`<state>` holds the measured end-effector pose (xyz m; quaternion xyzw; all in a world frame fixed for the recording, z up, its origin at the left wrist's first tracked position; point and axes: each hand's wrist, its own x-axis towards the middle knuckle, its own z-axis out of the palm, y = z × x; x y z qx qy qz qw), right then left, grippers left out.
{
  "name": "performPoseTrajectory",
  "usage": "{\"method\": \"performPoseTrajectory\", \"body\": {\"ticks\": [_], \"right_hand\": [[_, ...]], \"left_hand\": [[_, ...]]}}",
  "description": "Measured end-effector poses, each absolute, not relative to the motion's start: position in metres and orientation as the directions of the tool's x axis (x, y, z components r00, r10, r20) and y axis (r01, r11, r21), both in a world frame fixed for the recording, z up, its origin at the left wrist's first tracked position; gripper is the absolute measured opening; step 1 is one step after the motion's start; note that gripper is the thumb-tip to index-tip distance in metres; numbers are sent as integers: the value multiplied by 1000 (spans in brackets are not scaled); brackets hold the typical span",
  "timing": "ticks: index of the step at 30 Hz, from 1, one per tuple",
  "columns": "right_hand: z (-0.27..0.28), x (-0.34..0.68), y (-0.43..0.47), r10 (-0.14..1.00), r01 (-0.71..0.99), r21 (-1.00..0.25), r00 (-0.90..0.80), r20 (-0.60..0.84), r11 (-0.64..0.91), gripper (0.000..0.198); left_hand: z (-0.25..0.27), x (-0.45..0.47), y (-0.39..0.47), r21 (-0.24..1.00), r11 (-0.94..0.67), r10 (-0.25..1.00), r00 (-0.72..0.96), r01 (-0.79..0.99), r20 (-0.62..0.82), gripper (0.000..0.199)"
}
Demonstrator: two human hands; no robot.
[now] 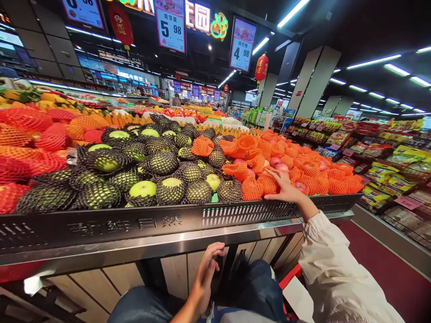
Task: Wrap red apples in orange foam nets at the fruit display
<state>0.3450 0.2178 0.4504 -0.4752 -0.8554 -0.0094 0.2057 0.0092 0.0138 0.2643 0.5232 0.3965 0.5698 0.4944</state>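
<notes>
My right hand [285, 186] reaches over the front edge of the black display tray [141, 224], its fingers spread above an apple in an orange foam net [268, 184]. Whether the fingertips touch that apple, I cannot tell. Bare red apples [281, 167] show just beyond the fingers. Lower down, in front of the stand, my left hand [206, 271] hovers with loosely bent fingers and nothing in it. Left of the red apples lie several green apples in black foam nets [161, 162], and a loose orange net [202, 146] rests on top of them.
Fruit in red nets [30, 125] fills the left side. Above hang price signs [170, 29] and a red lantern [261, 68]. Shelves of bagged snacks [380, 175] stand at the right, beside a red floor [387, 255]. My knees [144, 305] are close to the wood-panelled stand.
</notes>
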Motion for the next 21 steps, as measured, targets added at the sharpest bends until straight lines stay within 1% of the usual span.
{"method": "performPoseTrajectory", "body": {"ticks": [1,2,3,4,6,8,9,10,12,13,14,16,17,18,19,21], "right_hand": [[447,344,219,790,809,-187,-448,418,558,110],[443,342,220,766,795,-194,-438,471,574,107],[437,338,221,738,778,-201,-430,520,595,99],[431,334,222,709,762,-206,-419,567,614,87],[418,324,225,656,756,-206,-359,664,621,63],[405,317,227,609,783,-206,-259,750,587,48],[400,315,228,588,792,-210,-219,778,573,44],[396,314,229,572,795,-214,-194,797,568,41],[392,313,232,556,788,-219,-180,812,576,38],[391,314,233,550,784,-220,-179,816,581,37],[391,315,234,545,781,-220,-177,820,585,37],[391,316,234,539,778,-219,-177,823,589,36],[391,316,234,542,778,-220,-178,821,589,36],[392,316,233,548,779,-221,-180,817,587,36],[393,316,232,558,782,-224,-183,810,581,36],[394,315,230,584,792,-233,-184,790,565,36]], "left_hand": [[271,6,20,964,-257,964,44,-74,261,52],[282,3,27,945,-327,944,47,25,326,47],[296,0,37,905,-403,915,53,136,400,41],[313,-1,49,839,-486,872,70,246,485,37],[352,0,78,656,-621,753,94,429,652,32],[393,7,111,489,-647,681,155,584,715,32],[411,13,129,425,-630,674,186,650,715,32],[428,19,146,381,-599,694,220,704,685,32],[456,32,179,314,-547,749,286,776,598,30],[468,39,193,294,-523,768,292,800,571,32],[477,46,206,284,-494,774,267,822,574,36],[493,58,228,239,-445,730,195,863,655,44],[498,64,238,195,-430,699,188,882,690,46],[501,71,247,141,-418,691,213,898,691,46],[502,77,255,83,-413,710,264,907,653,44],[500,90,270,-6,-430,783,376,903,496,40]]}}
